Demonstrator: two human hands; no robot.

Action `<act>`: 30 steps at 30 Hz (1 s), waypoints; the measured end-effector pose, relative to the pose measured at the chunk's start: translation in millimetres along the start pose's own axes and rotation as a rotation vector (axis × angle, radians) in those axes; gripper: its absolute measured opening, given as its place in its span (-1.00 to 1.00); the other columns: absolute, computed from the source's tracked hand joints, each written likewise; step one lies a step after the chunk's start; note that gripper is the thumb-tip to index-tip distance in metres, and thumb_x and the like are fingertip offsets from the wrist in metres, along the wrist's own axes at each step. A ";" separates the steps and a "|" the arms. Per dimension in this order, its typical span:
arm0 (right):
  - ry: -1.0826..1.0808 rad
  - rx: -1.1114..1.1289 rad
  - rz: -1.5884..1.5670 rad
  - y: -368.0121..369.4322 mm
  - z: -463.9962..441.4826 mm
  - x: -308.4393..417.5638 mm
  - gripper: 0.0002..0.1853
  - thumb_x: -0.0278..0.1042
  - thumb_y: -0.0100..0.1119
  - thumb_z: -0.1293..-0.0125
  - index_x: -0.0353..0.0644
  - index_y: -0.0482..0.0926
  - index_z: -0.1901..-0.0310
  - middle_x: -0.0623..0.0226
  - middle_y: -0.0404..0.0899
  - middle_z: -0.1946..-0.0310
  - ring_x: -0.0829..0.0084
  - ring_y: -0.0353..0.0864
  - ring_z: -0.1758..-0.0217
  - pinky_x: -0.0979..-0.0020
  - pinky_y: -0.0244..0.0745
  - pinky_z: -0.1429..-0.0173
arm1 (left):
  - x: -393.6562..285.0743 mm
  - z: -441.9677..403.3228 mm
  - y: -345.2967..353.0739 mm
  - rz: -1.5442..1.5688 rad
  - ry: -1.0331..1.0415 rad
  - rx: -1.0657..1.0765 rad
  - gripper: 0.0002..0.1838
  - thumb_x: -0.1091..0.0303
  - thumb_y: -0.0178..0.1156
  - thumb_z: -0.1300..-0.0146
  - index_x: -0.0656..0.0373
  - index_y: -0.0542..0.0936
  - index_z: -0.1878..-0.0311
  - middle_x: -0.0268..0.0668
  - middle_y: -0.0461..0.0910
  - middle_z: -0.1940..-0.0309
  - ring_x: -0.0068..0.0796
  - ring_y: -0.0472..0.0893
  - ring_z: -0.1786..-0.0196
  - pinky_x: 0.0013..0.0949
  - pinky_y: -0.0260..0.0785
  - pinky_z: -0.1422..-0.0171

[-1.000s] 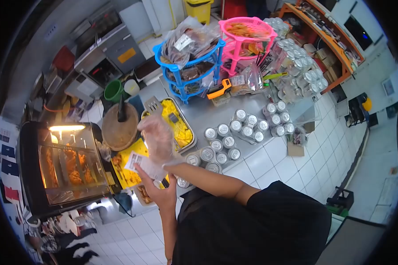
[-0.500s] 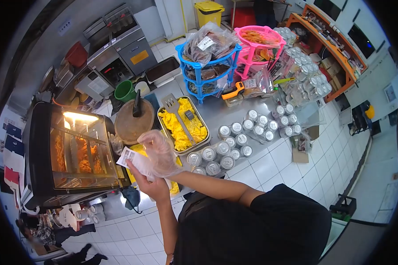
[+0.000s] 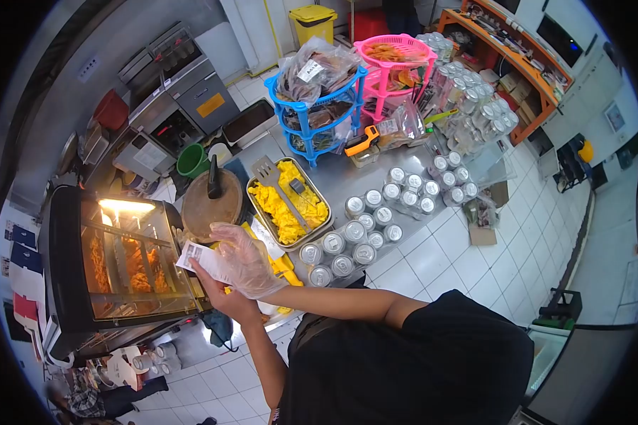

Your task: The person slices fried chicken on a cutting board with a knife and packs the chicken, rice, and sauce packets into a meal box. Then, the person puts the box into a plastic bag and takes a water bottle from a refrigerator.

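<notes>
My left hand (image 3: 227, 299), bare, grips a white paper with dark print (image 3: 207, 261) between thumb and fingers. My right hand (image 3: 247, 263) wears a clear plastic glove. It is right beside the paper and overlaps part of it, its fingers loosely curved and apart. Whether the glove touches the paper I cannot tell. Below both hands are yellow items (image 3: 280, 265) on the counter, mostly covered by my hands. Just beyond lies a metal tray (image 3: 327, 225) of yellow scrambled egg (image 3: 280, 205), with a slotted spatula (image 3: 285, 190) resting on it.
A lit display warmer (image 3: 113, 262) with fried food stands at the left. Near it is a round lid with a black handle (image 3: 213, 202). Several cans (image 3: 354, 230) line the counter's right side. Blue (image 3: 312, 117) and pink (image 3: 397, 53) basket racks stand behind.
My gloved right hand has lowered and its fingers have uncurled towards the paper. My left hand has shifted slightly left and down, still holding the paper. The camera view has shifted a little.
</notes>
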State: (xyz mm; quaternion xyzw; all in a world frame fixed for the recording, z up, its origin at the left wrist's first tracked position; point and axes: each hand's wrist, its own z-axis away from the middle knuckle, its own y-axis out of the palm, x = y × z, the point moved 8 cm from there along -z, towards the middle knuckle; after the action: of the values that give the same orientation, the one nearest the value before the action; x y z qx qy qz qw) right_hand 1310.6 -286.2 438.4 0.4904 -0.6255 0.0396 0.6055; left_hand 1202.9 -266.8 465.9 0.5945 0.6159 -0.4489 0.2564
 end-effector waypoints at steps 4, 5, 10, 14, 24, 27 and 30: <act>-0.130 -0.013 0.015 12.5 8.8 11.0 -0.50 -0.42 -0.02 -0.61 -0.31 0.23 -0.50 0.11 0.31 -0.48 0.24 0.37 -0.54 0.28 0.32 -0.52 | -2.7 -11.5 -6.3 -0.104 0.044 -0.056 -0.06 0.42 0.47 -0.23 0.21 0.20 -0.63 0.06 0.46 -0.43 -0.26 0.63 -0.23 -0.25 0.52 -0.26; -0.183 0.003 0.058 14.7 8.4 15.5 -0.47 -0.41 -0.03 -0.62 -0.31 0.19 -0.53 0.10 0.27 -0.52 0.21 0.31 -0.58 0.27 0.30 -0.54 | -2.8 -13.6 -9.2 -0.129 0.088 -0.084 -0.06 0.40 0.47 -0.23 0.22 0.21 -0.62 0.05 0.49 -0.40 -0.27 0.64 -0.21 -0.25 0.52 -0.25; -0.381 0.105 0.259 35.1 9.2 62.9 -0.36 -0.41 0.01 -0.59 -0.21 0.09 -0.62 0.07 0.18 -0.60 0.24 0.29 -0.61 0.26 0.32 -0.52 | -16.9 -29.5 -30.0 -0.118 0.168 -0.201 -0.07 0.32 0.49 -0.25 0.24 0.23 -0.61 0.03 0.55 -0.33 -0.30 0.65 -0.16 -0.21 0.55 -0.20; -0.370 0.219 0.209 60.9 22.5 47.4 -0.29 -0.43 0.09 -0.53 -0.13 0.08 -0.64 0.02 0.13 -0.62 0.11 0.25 -0.63 0.28 0.28 -0.53 | -45.0 -55.0 -49.7 -0.064 0.256 -0.305 -0.10 0.31 0.47 -0.26 0.21 0.23 -0.61 0.04 0.48 -0.39 -0.24 0.66 -0.14 -0.19 0.58 -0.25; -0.196 0.839 0.195 80.6 57.7 32.1 -0.30 -0.35 0.09 -0.50 -0.18 0.10 -0.60 -0.07 -0.15 -0.67 -0.03 -0.12 -0.72 0.15 -0.25 -0.73 | -65.5 -74.6 -64.9 -0.221 0.439 -0.337 -0.18 0.45 0.37 -0.30 0.22 0.24 -0.59 0.10 0.48 -0.36 -0.20 0.70 -0.12 -0.28 0.65 -0.21; -0.593 0.791 0.509 62.2 87.5 57.6 -0.35 -0.45 0.10 -0.43 -0.14 0.22 -0.54 -0.08 -0.08 -0.66 -0.07 -0.08 -0.71 0.04 -0.21 -0.73 | -15.7 -87.9 -94.4 0.004 0.318 -0.303 -0.28 0.53 0.28 -0.32 0.18 0.35 -0.55 -0.03 0.44 -0.44 -0.21 0.64 -0.23 -0.35 0.58 -0.31; -0.794 0.866 0.634 42.5 130.9 50.6 -0.35 -0.46 0.24 -0.33 -0.08 0.33 -0.46 -0.07 -0.05 -0.65 -0.05 0.12 -0.64 -0.06 0.14 -0.62 | 3.1 -106.0 -125.4 -0.060 0.224 -0.381 -0.23 0.44 0.30 -0.35 0.27 0.25 -0.60 0.06 0.36 -0.50 -0.18 0.56 -0.32 -0.29 0.57 -0.27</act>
State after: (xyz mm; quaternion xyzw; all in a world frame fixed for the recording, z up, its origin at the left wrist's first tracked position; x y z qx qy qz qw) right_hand 1199.2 -377.1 467.3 0.4588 -0.8426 0.2797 0.0366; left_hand 1104.8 -160.5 543.7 0.5629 0.7315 -0.2629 0.2808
